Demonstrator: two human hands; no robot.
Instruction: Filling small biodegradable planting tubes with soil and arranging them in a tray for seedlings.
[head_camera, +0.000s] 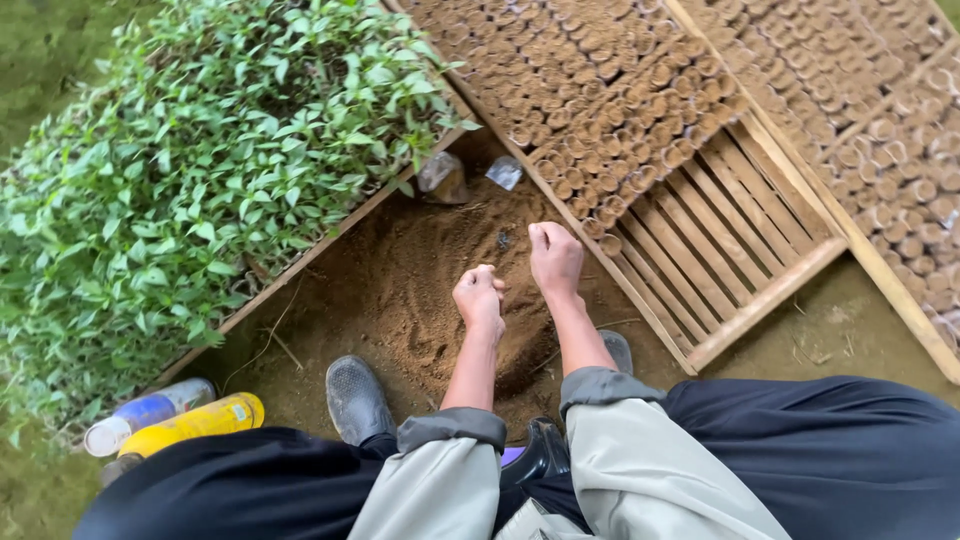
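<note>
Bare brown soil (400, 290) is bordered by leafy seedlings (190, 170) and a slatted wooden rack (720, 250) in daylight.

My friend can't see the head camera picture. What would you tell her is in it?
A person's left hand and right hand, both fisted, reach over a soil pile. Leafy seedlings grow to the left; soil-filled pots fill a wooden rack to the right.

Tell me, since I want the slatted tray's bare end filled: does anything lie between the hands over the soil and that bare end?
Nothing visible does. The left hand and right hand, both fisted, are over the soil heap; the bare slats lie just right of them, past only the tray's wooden edge.
</note>
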